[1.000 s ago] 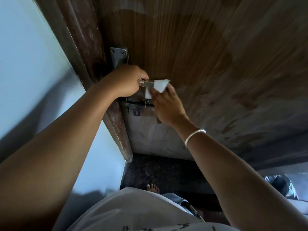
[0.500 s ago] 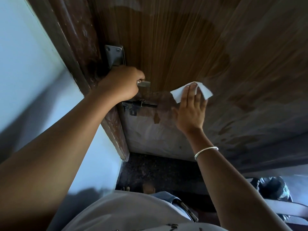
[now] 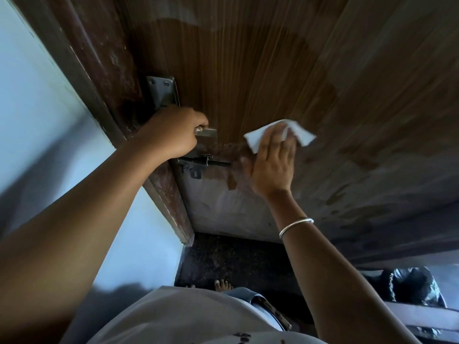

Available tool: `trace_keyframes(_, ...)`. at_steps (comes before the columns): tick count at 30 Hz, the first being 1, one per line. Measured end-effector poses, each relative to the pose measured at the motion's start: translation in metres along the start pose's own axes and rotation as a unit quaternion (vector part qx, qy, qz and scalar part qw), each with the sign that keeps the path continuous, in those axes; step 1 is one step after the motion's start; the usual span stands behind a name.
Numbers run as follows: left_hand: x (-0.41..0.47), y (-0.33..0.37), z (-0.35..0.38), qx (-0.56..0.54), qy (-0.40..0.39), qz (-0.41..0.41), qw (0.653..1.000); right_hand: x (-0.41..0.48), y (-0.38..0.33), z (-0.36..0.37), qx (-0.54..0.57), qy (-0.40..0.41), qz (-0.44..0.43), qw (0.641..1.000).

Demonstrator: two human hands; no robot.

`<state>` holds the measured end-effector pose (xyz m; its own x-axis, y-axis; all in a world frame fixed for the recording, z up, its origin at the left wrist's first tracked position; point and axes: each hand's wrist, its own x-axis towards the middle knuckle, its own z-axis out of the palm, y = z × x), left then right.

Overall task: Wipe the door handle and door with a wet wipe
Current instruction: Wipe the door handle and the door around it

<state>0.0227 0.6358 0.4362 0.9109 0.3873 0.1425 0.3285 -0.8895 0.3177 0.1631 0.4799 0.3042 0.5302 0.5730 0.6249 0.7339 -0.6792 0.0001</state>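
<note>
The brown wood-grain door (image 3: 260,70) fills the upper view, with darker damp patches across it. My left hand (image 3: 171,131) is closed around the metal door handle (image 3: 208,132), whose tip sticks out past my fingers below its grey backplate (image 3: 162,91). My right hand (image 3: 272,162) lies flat against the door to the right of the handle, pressing a white wet wipe (image 3: 258,139) to the wood under its fingers. The wipe's corners stick out on both sides of the fingers.
A black slide bolt (image 3: 201,163) sits just under the handle. The dark door frame (image 3: 99,78) and a pale blue wall (image 3: 32,108) run along the left. Below are a dark speckled floor (image 3: 236,259), my bare toes (image 3: 223,285) and a black bag (image 3: 412,284) at the lower right.
My right hand left the handle tip with the wipe and moved right onto the door panel, where it now presses flat. My left hand has kept hold of the handle.
</note>
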Motion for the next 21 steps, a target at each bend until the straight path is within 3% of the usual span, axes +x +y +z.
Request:
trace_keyframes(3, 0.000, -0.002, -0.001, 0.000, 0.002, 0.005, 1.000, -0.006, -0.011, -0.002, 0.001, -0.025, -0.011, 1.000)
trace_keyframes(6, -0.001, -0.001, 0.000, -0.006, 0.004, 0.006, 1.000, 0.032, -0.010, -0.015, -0.027, 0.065, 0.076, 0.995)
trace_keyframes(8, -0.001, -0.001, -0.001, -0.012, 0.001, 0.007, 1.000, 0.064, -0.017, -0.026, -0.031, 0.119, 0.086, 0.989)
trace_keyframes(14, -0.004, -0.002, -0.011, -0.031, -0.013, 0.028, 0.999, 0.099, -0.047, -0.047, -0.051, 0.143, -0.143, 0.978)
trace_keyframes(18, -0.009, -0.008, -0.015, -0.046, 0.050, 0.023, 0.997, 0.107, -0.053, -0.060, -0.046, 0.144, -0.117, 0.982)
trace_keyframes(21, -0.008, -0.009, -0.014, -0.015, 0.059, 0.006, 0.998, 0.126, -0.084, -0.071, -0.025, 0.106, -0.197, 0.974)
